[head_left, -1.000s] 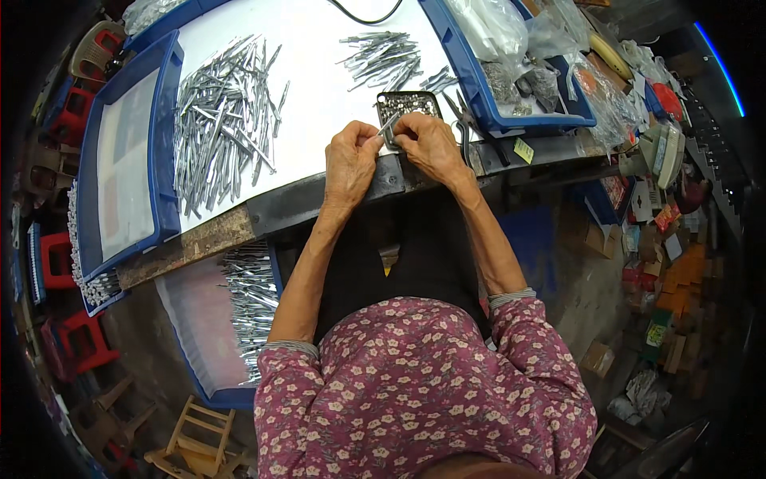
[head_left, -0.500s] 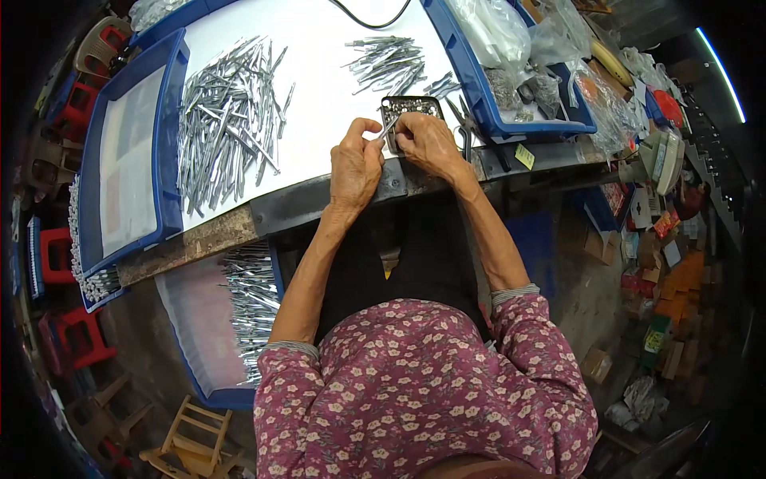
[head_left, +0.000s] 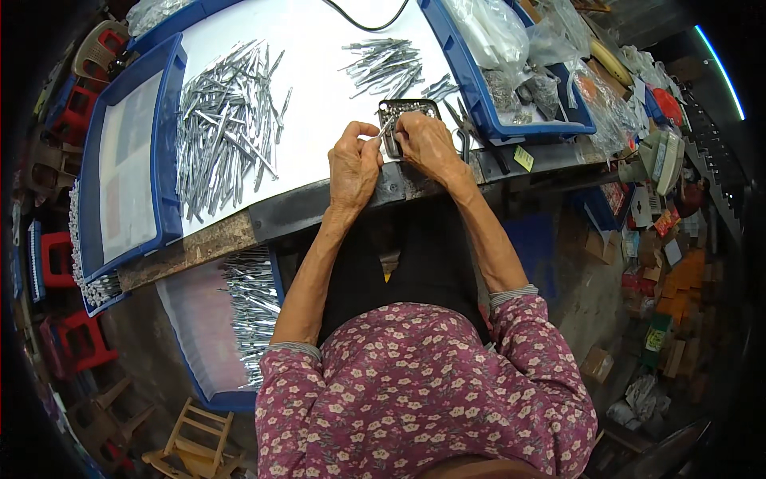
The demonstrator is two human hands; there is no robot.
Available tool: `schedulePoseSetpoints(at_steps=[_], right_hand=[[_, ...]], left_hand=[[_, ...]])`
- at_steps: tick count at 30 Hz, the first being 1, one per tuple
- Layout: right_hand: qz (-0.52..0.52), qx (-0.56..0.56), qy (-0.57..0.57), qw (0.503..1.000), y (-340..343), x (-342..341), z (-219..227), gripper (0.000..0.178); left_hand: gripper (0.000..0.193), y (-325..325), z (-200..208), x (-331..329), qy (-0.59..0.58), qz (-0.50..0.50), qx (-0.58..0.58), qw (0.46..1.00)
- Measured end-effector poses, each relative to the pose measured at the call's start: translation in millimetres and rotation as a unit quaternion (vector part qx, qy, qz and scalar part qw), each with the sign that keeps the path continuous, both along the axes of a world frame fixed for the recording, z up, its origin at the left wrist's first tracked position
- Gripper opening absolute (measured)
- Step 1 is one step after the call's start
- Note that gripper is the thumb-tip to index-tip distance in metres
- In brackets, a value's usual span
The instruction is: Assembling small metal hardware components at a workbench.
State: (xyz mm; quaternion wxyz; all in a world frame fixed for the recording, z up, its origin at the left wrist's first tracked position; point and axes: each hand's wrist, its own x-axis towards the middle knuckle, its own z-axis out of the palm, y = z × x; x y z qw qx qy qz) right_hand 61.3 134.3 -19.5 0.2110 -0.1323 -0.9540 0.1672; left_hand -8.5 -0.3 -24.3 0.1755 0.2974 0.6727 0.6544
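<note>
My left hand [head_left: 355, 169] pinches a thin silvery metal rod [head_left: 385, 128] between thumb and fingertips, its end slanting up toward my other hand. Close beside it, my right hand [head_left: 431, 148] is bent over a small dark tray [head_left: 436, 105] holding many tiny shiny parts. The right fingers are pressed together, and what they hold is hidden. Left of my hands spreads a large heap of slim metal pieces [head_left: 227, 128] on the white tabletop. A smaller pile of similar pieces [head_left: 385, 65] lies beyond the tray. Pliers [head_left: 463, 132] rest just right of it.
A blue bin [head_left: 501, 132] with plastic bags stands on the table's right. On the left sits a blue tray [head_left: 166, 160] with a pale lining. Below the table edge, another blue crate [head_left: 227, 399] holds more metal pieces. A wooden stool [head_left: 195, 435] stands lower left.
The view has shifted slightly. Both hands stay almost in place over the table edge, with the rod still pinched in the left fingers.
</note>
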Motion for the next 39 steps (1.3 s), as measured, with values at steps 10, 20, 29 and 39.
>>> schedulePoseSetpoints(at_steps=[10,20,29,39], right_hand=[[0.036,0.029,-0.006,0.999,4,-1,-6,0.012],[0.004,0.075,0.015,0.997,-3,-3,-14,0.014],[-0.052,-0.196,0.078,0.976,-16,4,9,0.008],[-0.012,-0.409,0.188,0.893,-31,4,11,0.012]], left_hand=[[0.010,-1,-4,1,-0.028,0.011,0.051,0.998],[0.013,1,-2,2,-0.098,0.016,0.093,0.991],[0.015,1,2,3,-0.135,0.008,0.088,0.987],[0.012,3,7,6,-0.160,0.015,0.095,0.982]])
